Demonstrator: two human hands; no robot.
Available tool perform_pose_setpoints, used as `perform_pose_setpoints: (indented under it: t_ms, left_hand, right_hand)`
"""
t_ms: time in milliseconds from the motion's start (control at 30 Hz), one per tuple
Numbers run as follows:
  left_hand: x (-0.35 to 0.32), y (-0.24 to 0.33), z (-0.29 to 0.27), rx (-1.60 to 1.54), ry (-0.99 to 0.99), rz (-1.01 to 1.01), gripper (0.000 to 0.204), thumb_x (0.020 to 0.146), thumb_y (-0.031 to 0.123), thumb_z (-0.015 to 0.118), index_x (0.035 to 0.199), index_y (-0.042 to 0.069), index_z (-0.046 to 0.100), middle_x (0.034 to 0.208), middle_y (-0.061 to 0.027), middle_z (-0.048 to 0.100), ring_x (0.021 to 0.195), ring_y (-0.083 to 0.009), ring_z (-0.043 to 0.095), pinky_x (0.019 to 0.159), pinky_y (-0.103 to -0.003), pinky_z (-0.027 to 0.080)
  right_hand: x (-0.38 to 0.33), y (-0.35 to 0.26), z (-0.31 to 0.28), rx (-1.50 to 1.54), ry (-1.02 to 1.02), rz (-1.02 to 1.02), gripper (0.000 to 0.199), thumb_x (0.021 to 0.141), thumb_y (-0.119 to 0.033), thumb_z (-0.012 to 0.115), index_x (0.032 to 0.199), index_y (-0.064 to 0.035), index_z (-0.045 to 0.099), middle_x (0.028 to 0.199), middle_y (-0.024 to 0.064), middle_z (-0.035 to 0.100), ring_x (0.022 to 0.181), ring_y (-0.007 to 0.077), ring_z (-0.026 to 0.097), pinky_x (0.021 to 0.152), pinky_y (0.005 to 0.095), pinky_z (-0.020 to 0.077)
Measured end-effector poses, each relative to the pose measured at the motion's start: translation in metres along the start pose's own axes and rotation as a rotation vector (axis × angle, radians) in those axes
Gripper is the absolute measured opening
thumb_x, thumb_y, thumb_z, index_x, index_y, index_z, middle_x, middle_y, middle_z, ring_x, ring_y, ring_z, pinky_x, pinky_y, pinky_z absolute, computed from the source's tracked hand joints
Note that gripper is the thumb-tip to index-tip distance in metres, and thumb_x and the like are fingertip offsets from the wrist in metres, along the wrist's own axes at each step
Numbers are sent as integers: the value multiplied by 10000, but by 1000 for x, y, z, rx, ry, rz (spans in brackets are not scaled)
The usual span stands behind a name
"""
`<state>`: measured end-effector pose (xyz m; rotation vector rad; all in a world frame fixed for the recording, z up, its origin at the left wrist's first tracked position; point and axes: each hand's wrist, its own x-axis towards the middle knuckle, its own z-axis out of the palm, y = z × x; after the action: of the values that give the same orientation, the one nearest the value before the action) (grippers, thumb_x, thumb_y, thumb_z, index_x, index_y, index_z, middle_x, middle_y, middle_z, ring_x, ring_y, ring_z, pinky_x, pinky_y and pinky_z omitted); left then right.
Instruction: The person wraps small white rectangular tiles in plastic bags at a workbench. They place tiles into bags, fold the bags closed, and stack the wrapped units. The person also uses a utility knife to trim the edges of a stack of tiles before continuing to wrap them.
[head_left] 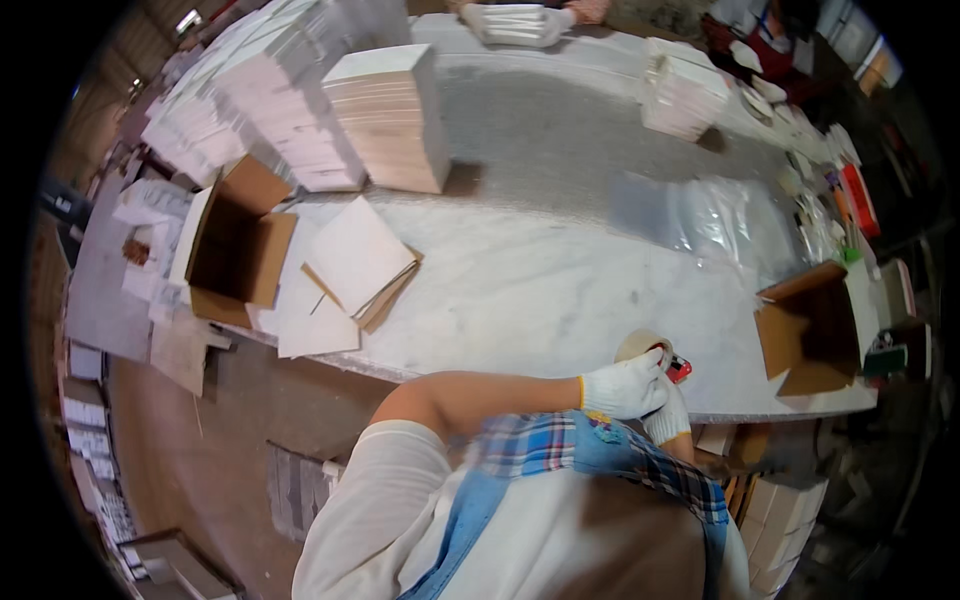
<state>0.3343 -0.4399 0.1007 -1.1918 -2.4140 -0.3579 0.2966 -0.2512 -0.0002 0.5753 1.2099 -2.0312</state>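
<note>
Tape point(630, 345) lies just beyond my left hand point(622, 388); my right hand point(668, 418) sits farther back. I can't tell either's grip.

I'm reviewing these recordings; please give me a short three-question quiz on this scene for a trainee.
1. True or false: the left hand and the right hand are both gloved in white.
2. Which is nearest the hands? A: clear plastic; B: roll of tape; C: stacked white pieces.
3. Fill in: the clear plastic lies nearer the open box on the table's ____ side.
Key: 1 true; 2 B; 3 right.
</note>
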Motion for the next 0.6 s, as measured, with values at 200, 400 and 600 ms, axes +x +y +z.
perform_pose_setpoints:
  t_ms: [200, 400, 600]
  left_hand:
    - [38, 7, 21, -16, 159, 169, 140, 826, 178, 623, 895, 57, 625, 788, -88, 601, 766, -301, 593, 909, -518, 486]
    - [79, -15, -2, -191, 208, -236, 373, 804, 282, 764, 1082, 66, 638, 989, -132, 617, 911, -339, 598, 866, -514, 484]
    - [81, -29, 45, -26, 268, -500, 378, 854, 254, 745, 1161, 78, 612, 1058, -125, 624, 990, -341, 578, 915, -503, 458]
  right_hand:
    - [-40, -22, -27, -6, 234, -177, 321, 982, -151, 667, 1272, -25, 609, 1101, 97, 706, 981, 216, 707, 839, 355, 601]
    - [-128, -75, -110, -218, 196, -225, 500, 893, -141, 673, 1370, -20, 584, 1113, 90, 698, 992, 234, 710, 809, 389, 627]
    - [-189, -128, -214, -64, 444, -375, 707, 814, -84, 657, 1485, -52, 435, 1310, 164, 602, 1160, 337, 659, 899, 483, 629]
